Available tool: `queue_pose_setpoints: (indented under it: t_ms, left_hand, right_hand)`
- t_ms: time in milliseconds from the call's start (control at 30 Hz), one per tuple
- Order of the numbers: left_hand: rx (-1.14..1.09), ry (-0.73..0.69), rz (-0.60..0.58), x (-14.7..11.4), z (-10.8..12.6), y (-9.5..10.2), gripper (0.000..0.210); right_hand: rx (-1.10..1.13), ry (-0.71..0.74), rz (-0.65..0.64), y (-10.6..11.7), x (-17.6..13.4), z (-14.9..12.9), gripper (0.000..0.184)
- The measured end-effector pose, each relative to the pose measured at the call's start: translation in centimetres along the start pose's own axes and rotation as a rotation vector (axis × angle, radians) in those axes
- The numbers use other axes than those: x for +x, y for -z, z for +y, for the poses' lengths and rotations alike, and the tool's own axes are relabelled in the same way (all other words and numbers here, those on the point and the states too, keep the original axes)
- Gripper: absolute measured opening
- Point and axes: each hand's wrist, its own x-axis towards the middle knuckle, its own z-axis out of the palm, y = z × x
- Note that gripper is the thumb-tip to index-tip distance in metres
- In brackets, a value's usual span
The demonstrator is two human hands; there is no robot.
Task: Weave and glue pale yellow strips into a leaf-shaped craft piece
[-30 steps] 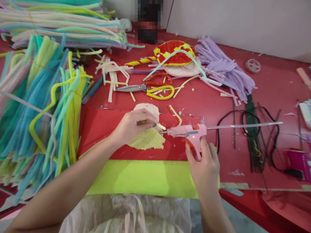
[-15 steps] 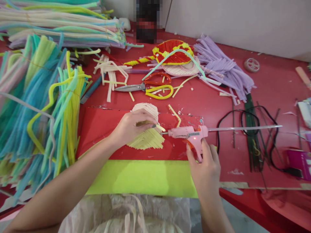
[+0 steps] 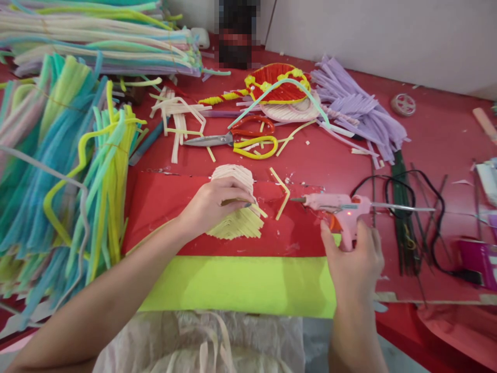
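Observation:
My right hand [image 3: 355, 264] grips a pink glue gun [image 3: 334, 203] by its handle, nozzle pointing left and a clear glue stick [image 3: 404, 207] jutting from its back. Fingers closed, my left hand [image 3: 221, 202] pinches a short pale yellow pipe cleaner [image 3: 259, 210] above the woven leaf shape. That leaf shape [image 3: 235, 226] is made of slanted strips, pale yellow toward me and cream at the far end; my left hand covers its middle. A bent pale yellow piece [image 3: 286, 194] lies between the leaf shape and the nozzle. Under the work are a red sheet [image 3: 155, 207] and a lime-green sheet [image 3: 240, 285].
Scissors [image 3: 229, 140] with red and yellow handles lie behind the work, beside a red-and-yellow fan-like piece [image 3: 277, 85]. Colourful pipe cleaner bundles [image 3: 66, 134] fill the left side. Purple pipe cleaners [image 3: 361, 109] lie back right. A black cord [image 3: 435, 207] loops at right.
My right hand has drawn the glue gun to the right, away from the leaf shape. My left hand stays nearly in place, the pipe cleaner piece shifted slightly to the right.

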Motion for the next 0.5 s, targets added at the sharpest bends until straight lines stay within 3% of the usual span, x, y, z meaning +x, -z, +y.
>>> queue_pose_setpoints:
  t_ms: [167, 267, 400, 500]
  left_hand:
    - [0.055, -0.010, -0.018, -0.1, 0.0, -0.1, 0.017]
    - [0.086, -0.033, -0.008, -0.2, -0.2, -0.1, 0.018]
    - [0.117, -0.054, -0.029, -0.2, -0.4, -0.1, 0.017]
    - [0.154, -0.067, -0.034, -0.2, -0.3, 0.0, 0.019]
  right_hand:
    - [0.010, -0.068, 0.001, -2.2, 2.4, 2.2, 0.057]
    - [0.006, -0.042, -0.037, -2.4, 2.8, 2.0, 0.062]
    - [0.075, 0.037, 0.088, -0.5, 2.2, -1.5, 0.049]
    - [0.320, 0.272, -0.069, 0.7, 1.4, -5.5, 0.031]
